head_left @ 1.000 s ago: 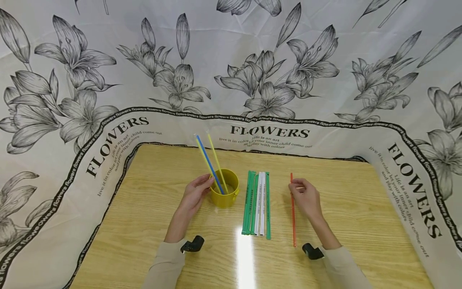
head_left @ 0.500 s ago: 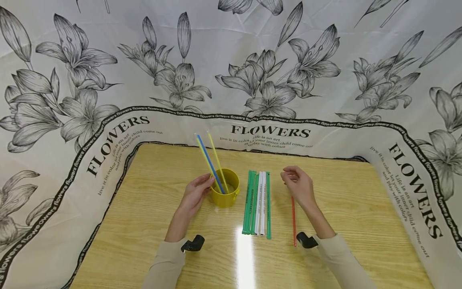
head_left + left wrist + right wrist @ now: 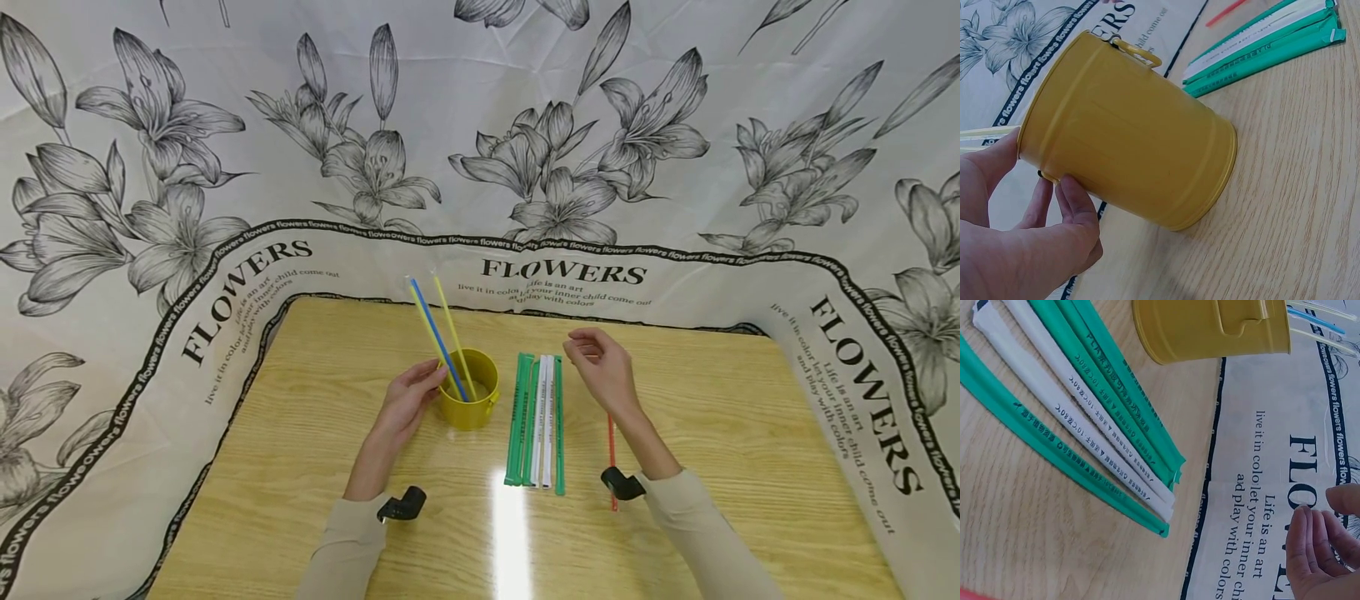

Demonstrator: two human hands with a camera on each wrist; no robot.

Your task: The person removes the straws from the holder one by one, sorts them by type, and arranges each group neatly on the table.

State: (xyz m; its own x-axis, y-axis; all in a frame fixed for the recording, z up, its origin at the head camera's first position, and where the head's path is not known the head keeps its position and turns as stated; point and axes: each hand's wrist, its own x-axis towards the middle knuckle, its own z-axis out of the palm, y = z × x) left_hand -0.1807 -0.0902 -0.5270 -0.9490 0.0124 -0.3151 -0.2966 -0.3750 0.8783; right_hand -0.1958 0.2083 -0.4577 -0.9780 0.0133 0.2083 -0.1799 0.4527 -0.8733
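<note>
My left hand [image 3: 401, 407] holds a small yellow bucket [image 3: 467, 417] on its left side. In the left wrist view the thumb lies at the bucket's rim and the fingers press near a handle mount. A blue straw [image 3: 427, 312] and yellow straws [image 3: 450, 321] lean inside, their tops sticking out. My right hand [image 3: 606, 372] hovers near the far ends of the wrapped straws, fingers loosely bent and holding nothing. Green-wrapped straws [image 3: 517, 429] and white-wrapped straws [image 3: 547, 433] lie side by side right of the bucket. A red straw [image 3: 612, 437] lies partly hidden beneath my right arm.
Everything lies on a wood-grain table [image 3: 300, 500]. A white flower-printed cloth [image 3: 562, 287] borders the table at the back and sides. Black wrist cameras [image 3: 405, 503] sit at both sleeves.
My right hand has let go of the red straw and moved left and away from me, toward the wrapped straws. The left hand stays at the bucket.
</note>
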